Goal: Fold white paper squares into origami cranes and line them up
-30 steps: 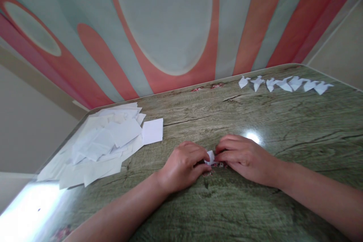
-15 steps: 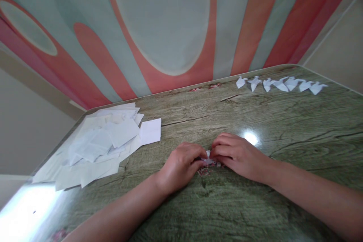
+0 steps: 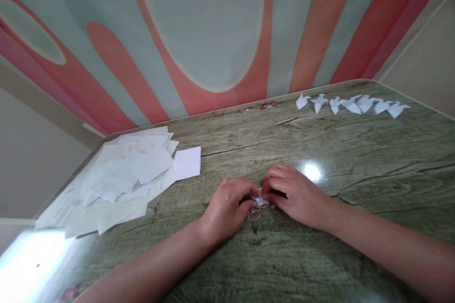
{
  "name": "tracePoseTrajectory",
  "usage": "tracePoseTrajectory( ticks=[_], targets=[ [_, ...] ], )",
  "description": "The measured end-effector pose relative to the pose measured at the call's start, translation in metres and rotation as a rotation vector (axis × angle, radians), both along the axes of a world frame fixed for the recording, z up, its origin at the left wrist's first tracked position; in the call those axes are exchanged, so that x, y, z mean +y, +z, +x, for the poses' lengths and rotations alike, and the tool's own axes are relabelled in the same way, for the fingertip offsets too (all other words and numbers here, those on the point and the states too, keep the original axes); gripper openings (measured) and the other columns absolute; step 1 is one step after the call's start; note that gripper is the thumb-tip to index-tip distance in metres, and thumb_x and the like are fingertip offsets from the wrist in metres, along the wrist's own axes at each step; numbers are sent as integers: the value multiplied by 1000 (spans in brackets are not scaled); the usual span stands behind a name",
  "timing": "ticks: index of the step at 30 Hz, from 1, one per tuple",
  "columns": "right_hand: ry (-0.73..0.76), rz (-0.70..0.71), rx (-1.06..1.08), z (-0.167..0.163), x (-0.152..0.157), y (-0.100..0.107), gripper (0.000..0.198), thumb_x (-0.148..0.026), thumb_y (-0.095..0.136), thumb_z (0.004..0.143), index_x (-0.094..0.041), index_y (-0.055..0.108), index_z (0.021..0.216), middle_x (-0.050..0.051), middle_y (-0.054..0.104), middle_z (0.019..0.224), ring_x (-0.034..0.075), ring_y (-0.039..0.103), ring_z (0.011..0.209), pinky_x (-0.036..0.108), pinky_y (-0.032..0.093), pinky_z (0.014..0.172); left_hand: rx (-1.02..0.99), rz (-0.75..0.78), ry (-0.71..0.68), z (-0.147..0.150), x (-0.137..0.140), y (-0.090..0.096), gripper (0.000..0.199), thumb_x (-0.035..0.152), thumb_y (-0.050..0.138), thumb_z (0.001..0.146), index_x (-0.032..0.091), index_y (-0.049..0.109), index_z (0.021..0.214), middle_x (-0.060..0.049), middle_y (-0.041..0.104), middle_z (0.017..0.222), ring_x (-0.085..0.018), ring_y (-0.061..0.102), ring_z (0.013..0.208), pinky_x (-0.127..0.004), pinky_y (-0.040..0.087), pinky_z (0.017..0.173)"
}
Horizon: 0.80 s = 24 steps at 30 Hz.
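A small folded piece of white paper (image 3: 260, 197) lies low over the wood-grain table (image 3: 227, 255), between my two hands. My left hand (image 3: 232, 201) pinches its left side between thumb and fingers. From the right, my right hand (image 3: 287, 191) has its thumb and fingertips closed on the other side. The fingers hide much of the paper, so its exact folded shape cannot be made out.
At the left lies a wide, loose pile of white paper sheets (image 3: 124, 175), with a squarish folded stack of paper (image 3: 187, 163) beside it. Several small white origami birds (image 3: 351, 104) stand in a row at the back right. A patterned wall (image 3: 213, 23) rises behind the table.
My right thumb and fingers have shifted slightly on the paper, showing a little more of it. My left hand keeps its pinch. The view has tilted slightly.
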State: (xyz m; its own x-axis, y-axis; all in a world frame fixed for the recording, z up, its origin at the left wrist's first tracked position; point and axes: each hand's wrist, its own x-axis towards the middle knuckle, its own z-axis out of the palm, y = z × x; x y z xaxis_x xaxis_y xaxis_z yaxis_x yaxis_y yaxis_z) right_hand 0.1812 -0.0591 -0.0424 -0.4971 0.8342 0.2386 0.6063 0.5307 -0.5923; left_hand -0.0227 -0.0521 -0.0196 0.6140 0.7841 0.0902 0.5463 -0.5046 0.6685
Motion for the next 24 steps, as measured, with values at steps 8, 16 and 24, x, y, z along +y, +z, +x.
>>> tracePoseTrajectory(
  ticks=[8, 16, 24],
  targets=[
    [-137, -54, 4, -8, -3, 1, 7, -16, 67, 80, -19, 66, 74, 1, 62, 78, 18, 54, 82, 33, 39, 75, -13, 5, -17, -1, 1, -4, 18, 2, 60, 78, 19, 60, 83, 2, 65, 83, -13, 59, 84, -29, 41, 83],
    [-160, -61, -72, -10, -4, 6, 9, -18, 65, 82, -19, 66, 73, 2, 63, 76, 19, 54, 80, 33, 37, 73, 18, 36, 0, 3, -2, -1, 6, 17, 65, 81, 19, 60, 82, 2, 65, 80, -14, 59, 80, -30, 41, 81],
    [-148, -25, -107, -10, -4, 3, 9, -16, 64, 83, -19, 67, 75, 3, 63, 77, 19, 54, 81, 33, 37, 73, -15, -27, 125, 9, -2, -1, 13, 14, 71, 74, 19, 60, 77, 4, 65, 73, -13, 62, 73, -27, 46, 74]
  ],
)
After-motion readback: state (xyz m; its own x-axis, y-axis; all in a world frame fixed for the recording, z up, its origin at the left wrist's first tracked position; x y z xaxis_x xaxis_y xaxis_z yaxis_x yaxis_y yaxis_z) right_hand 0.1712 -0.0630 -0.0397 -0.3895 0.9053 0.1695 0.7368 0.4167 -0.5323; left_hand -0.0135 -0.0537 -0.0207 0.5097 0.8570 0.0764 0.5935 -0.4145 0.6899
